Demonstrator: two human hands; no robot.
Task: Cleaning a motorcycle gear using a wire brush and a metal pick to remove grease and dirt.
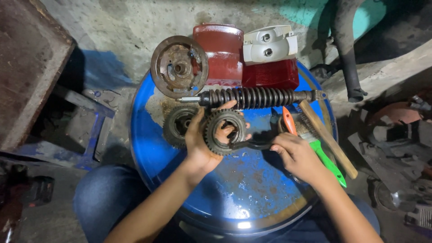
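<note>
A dark, toothed steel sprocket ring (225, 132) is held upright over the rusty blue drum top (243, 189), gripped by the left hand (200, 141), whose fingers are curled through the open centre while the thumb side wraps the outer teeth. A firm, closed grasp on the ring is shown.

The right hand (294, 155) is closed around the handle end of a dark curved metal tool (252, 145), the tip of which is pressed against the lower right edge of the sprocket.

The ring is judged heavy and rigid, likely greasy, with sharp teeth; the safest hold looks to be through the bore and across the rim, as it is taken now.

Just behind the left hand, a second grimy gear (177, 123) is lying flat on the drum. Beyond it, a black coil-spring shock absorber (256, 96) is laid across the top, with a rusty round brake drum plate (179, 67) at its left end. A dark red plastic cover (220, 51), a white lamp housing (269, 44) and a red lens (270, 74) are set at the far edge. An orange-handled tool (289, 121), a green-handled brush (328, 162) and a wooden handle (328, 139) are seen near the right hand.
</note>
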